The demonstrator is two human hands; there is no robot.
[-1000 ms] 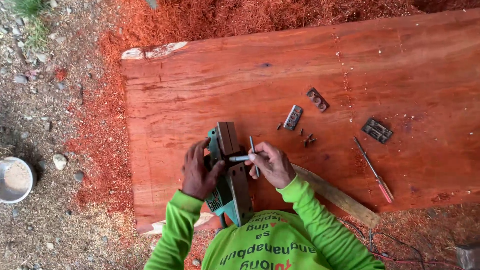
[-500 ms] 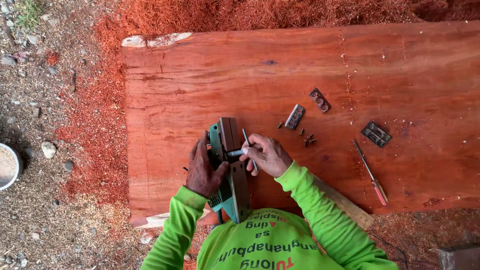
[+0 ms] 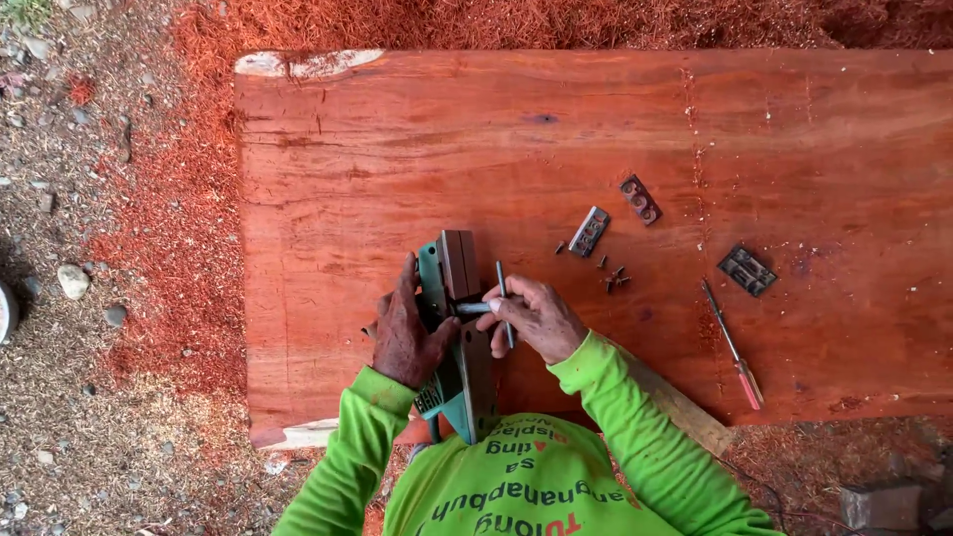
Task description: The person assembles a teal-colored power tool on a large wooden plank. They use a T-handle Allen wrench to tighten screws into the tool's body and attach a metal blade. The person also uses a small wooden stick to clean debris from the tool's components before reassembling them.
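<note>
Both hands are on the planer point(image 3: 455, 328), which lies upside down at the near edge of the plank point(image 3: 397, 159). My left hand point(image 3: 405, 333) clasps the planer's left side, steadying it. My right hand point(image 3: 536, 318), just right of the planer, is closed on a thin metal wrench point(image 3: 502, 298) whose short arm reaches into the planer. Farther right of the planer lie small metal parts point(image 3: 589, 230) and a red-handled screwdriver point(image 3: 733, 345).

Left hand point(image 3: 405, 333) fingers spread, palm down. Right hand point(image 3: 536, 318) fingers curled closed. Both forearms bent inward, hands near.
</note>
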